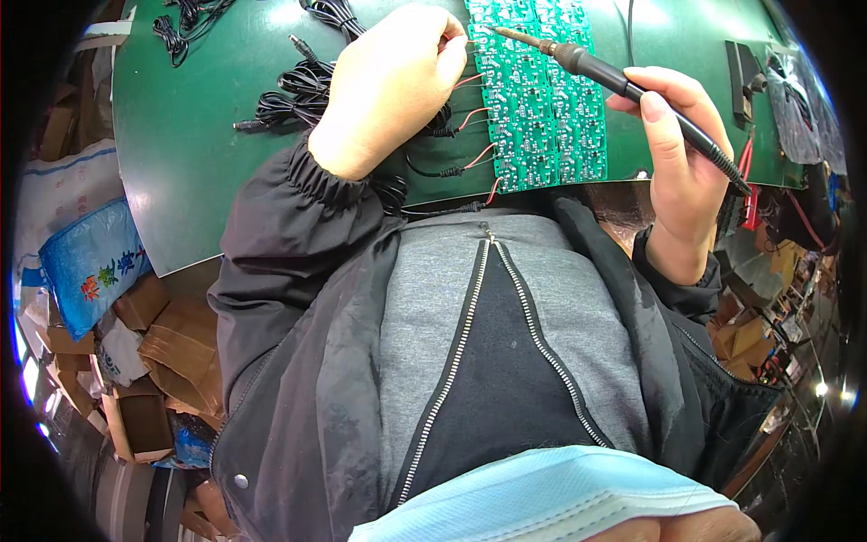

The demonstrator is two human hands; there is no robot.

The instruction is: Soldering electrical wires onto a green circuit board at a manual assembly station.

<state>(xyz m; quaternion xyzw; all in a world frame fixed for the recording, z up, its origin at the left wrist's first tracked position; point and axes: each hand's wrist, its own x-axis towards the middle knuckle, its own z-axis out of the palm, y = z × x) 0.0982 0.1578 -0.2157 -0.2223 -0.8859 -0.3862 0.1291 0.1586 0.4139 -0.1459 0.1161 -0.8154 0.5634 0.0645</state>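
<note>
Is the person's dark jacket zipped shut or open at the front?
Open. The jacket hangs apart, its two zipper rows spreading downward from one point near the table edge, with a black layer visible between them.

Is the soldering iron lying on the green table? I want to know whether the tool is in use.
No, the right hand holds the black-handled soldering iron above the green circuit board panel, tip toward its top edge.

Both hands point(397, 86) point(673, 144) raised, fingers curled

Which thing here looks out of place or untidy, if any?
Nothing looks damaged. The green circuit board panel overhangs the table edge, and black cables lie tangled beside the left hand.
</note>
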